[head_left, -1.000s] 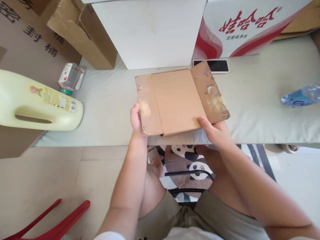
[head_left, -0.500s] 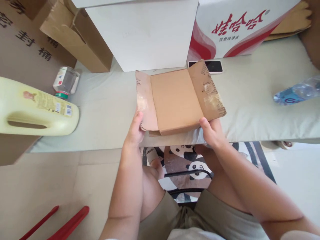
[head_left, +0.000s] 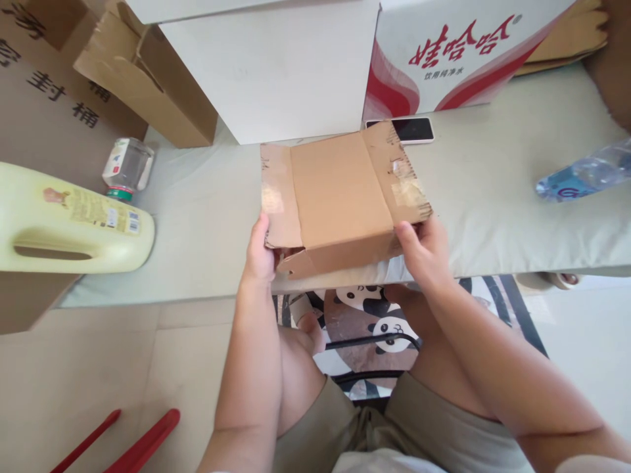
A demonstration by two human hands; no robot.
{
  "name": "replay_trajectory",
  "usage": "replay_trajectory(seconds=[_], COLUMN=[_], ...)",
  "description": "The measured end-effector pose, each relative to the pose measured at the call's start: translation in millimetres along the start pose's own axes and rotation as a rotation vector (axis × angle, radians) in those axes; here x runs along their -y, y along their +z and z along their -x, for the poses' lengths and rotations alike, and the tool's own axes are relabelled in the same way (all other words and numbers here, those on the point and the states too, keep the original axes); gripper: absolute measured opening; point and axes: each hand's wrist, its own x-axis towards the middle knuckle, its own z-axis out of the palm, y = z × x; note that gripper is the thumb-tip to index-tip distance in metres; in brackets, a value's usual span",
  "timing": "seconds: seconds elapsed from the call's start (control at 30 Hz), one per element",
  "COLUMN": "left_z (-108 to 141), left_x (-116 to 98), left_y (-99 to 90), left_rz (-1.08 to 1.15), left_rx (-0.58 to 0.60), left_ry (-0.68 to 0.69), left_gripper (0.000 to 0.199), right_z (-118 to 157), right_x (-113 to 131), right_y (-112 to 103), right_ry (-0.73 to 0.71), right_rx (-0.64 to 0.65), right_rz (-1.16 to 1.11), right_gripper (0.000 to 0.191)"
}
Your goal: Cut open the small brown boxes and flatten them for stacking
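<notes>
A brown cardboard box (head_left: 340,190) is held between my two hands over the front edge of the cloth-covered table. Its two side flaps stick out left and right, with torn edges and bits of tape. My left hand (head_left: 260,253) grips the near left corner, thumb on top of the flap and fingers underneath, mostly hidden. My right hand (head_left: 426,249) holds the near right corner the same way. The near side of the box faces me. Just behind the right flap lies a phone (head_left: 417,130) with a dark screen.
At the back stand a white box (head_left: 276,72) and a red-and-white carton (head_left: 444,72). On the left are a yellow jug (head_left: 98,223), a clear jar (head_left: 129,167) and an open cardboard box (head_left: 182,98). A water bottle (head_left: 582,174) lies on the right. Red bars (head_left: 148,437) show lower left.
The box has tilted so that more of its near side shows, and its flaps have flattened outward. Both hands have kept hold of it. The view has shifted slightly.
</notes>
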Motion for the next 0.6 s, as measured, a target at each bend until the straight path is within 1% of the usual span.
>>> replay_trajectory(seconds=[0.13,0.2,0.33,0.37,0.43,0.47,0.5,0.53,0.57,0.6], left_z=[0.1,-1.5,-9.0,-10.3,-9.4,-7.0,-3.4,0.9,5.2,9.0], left_x=[-6.0,-8.6,-9.8,-10.3,-13.7,-16.7,-20.3,-24.2,-27.9,-31.0], left_y=[-7.8,-11.7,-12.8,-10.7,-3.2,1.8,7.2,12.4,16.8,19.9], left_rz=[0.017,0.025,-0.013,-0.045,-0.088,-0.073,-0.035,0.056,0.169,0.257], left_rx=[0.022,0.014,-0.074,-0.099,-0.143,-0.162,-0.173,-0.192,-0.212,-0.223], left_ry=[-0.122,-0.118,0.05,0.098,0.157,0.131,0.07,-0.051,-0.246,-0.398], left_gripper=[0.046,0.043,0.019,0.018,0.026,0.027,0.026,0.02,0.02,0.023], right_z=[-0.2,-0.3,0.4,0.7,1.8,2.5,3.4,4.3,5.2,6.1], right_x=[-10.8,-17.0,-19.5,-17.8,-13.3,-11.0,-9.0,-7.6,-6.9,-6.9], right_y=[-0.9,-0.2,1.8,2.2,2.5,2.5,2.3,2.0,1.7,1.3], right_ry=[0.149,0.191,0.204,0.208,0.21,0.208,0.204,0.201,0.2,0.201], right_rx=[-0.047,-0.05,-0.05,-0.05,-0.046,-0.04,-0.032,-0.021,-0.006,0.01], right_rz=[-0.2,-0.295,-0.47,-0.501,-0.553,-0.569,-0.577,-0.577,-0.572,-0.564], right_gripper=[0.039,0.035,0.028,0.026,0.025,0.026,0.027,0.029,0.031,0.033])
